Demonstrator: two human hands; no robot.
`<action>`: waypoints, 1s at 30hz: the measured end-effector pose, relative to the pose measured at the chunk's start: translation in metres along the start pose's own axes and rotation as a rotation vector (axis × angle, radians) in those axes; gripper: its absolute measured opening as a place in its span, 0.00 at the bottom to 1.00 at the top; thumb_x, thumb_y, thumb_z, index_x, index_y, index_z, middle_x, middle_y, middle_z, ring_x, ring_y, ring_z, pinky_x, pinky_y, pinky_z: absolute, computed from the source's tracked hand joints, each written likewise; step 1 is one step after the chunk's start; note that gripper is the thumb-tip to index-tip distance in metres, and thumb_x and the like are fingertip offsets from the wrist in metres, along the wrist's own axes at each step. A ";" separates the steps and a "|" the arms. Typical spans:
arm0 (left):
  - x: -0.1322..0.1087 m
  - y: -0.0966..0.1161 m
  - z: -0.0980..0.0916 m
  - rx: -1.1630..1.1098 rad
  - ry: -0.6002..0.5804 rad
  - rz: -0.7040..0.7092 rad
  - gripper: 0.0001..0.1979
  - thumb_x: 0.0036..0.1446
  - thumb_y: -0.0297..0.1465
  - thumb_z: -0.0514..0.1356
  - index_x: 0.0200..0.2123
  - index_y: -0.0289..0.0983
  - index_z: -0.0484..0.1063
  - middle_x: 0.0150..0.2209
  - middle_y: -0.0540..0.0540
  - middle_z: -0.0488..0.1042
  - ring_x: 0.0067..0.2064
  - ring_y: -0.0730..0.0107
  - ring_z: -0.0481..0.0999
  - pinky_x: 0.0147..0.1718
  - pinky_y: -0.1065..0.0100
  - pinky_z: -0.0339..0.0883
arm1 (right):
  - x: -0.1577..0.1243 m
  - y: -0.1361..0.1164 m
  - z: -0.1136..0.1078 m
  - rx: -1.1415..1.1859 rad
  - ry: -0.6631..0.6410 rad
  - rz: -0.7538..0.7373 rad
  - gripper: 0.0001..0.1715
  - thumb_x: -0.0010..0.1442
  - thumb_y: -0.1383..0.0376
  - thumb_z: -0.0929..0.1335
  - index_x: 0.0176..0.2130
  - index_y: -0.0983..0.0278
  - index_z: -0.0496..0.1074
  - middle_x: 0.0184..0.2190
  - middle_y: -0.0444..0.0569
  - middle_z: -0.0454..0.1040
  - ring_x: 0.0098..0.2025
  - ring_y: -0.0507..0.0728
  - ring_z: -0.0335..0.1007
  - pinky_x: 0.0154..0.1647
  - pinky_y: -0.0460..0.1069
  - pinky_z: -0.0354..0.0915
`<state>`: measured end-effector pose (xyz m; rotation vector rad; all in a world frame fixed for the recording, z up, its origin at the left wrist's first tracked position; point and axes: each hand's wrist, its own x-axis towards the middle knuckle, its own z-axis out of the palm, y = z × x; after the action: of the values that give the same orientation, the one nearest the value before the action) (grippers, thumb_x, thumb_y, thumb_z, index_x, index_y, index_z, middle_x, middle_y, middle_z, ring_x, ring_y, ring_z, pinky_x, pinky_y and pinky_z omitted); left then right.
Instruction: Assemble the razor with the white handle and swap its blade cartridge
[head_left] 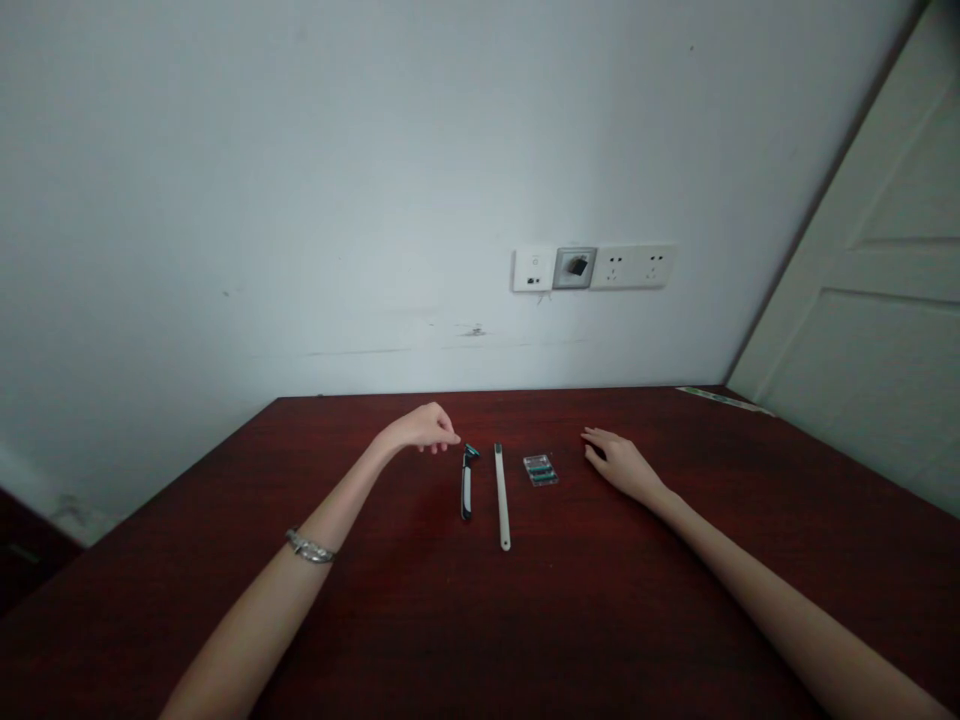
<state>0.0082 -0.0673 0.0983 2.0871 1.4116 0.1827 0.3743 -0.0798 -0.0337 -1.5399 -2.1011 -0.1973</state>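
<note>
A black razor [467,482] with a teal head lies on the dark red table [420,630], pointing away from me. Beside it on the right lies a long white toothbrush [501,497]. Further right sits a small clear pack of teal blade cartridges [541,469]. My left hand [422,430] hovers just left of the razor's head, fingers curled loosely together and holding nothing. My right hand [616,460] rests on the table to the right of the cartridge pack, fingers stretched out flat. A metal bracelet [309,547] is on my left wrist.
A white wall stands behind the table, with a row of wall sockets [594,268] above the far edge. A pale door [870,330] is at the right. A thin strip [724,400] lies at the table's far right corner.
</note>
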 end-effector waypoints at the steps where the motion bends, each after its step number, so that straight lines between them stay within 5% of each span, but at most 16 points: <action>1: -0.002 0.003 0.005 0.028 -0.043 -0.007 0.13 0.45 0.37 0.59 0.24 0.31 0.74 0.25 0.43 0.75 0.22 0.73 0.70 0.17 0.75 0.57 | 0.000 0.000 0.000 0.007 0.004 0.002 0.22 0.60 0.64 0.60 0.47 0.70 0.74 0.51 0.60 0.72 0.54 0.64 0.66 0.57 0.58 0.61; 5: -0.002 0.004 0.027 0.101 -0.096 -0.072 0.14 0.46 0.38 0.58 0.23 0.31 0.73 0.23 0.43 0.75 0.20 0.73 0.69 0.17 0.74 0.57 | 0.000 0.001 0.001 0.004 -0.005 0.004 0.23 0.60 0.63 0.59 0.48 0.71 0.74 0.51 0.60 0.71 0.55 0.63 0.66 0.57 0.58 0.61; 10: 0.006 0.001 0.041 0.176 -0.018 -0.124 0.14 0.46 0.38 0.58 0.18 0.32 0.71 0.20 0.45 0.73 0.19 0.74 0.66 0.19 0.72 0.59 | 0.000 0.000 -0.001 -0.020 -0.025 0.003 0.24 0.60 0.64 0.59 0.48 0.73 0.73 0.51 0.61 0.71 0.55 0.64 0.66 0.58 0.57 0.60; 30: 0.014 -0.001 0.062 0.170 0.011 -0.123 0.14 0.44 0.33 0.58 0.12 0.36 0.61 0.11 0.50 0.62 0.15 0.73 0.63 0.17 0.71 0.56 | 0.000 0.001 0.001 0.032 0.005 0.015 0.23 0.59 0.64 0.60 0.47 0.71 0.74 0.50 0.60 0.72 0.54 0.64 0.67 0.57 0.58 0.60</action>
<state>0.0401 -0.0797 0.0447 2.1279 1.6051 0.0247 0.3749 -0.0790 -0.0346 -1.5341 -2.0786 -0.1606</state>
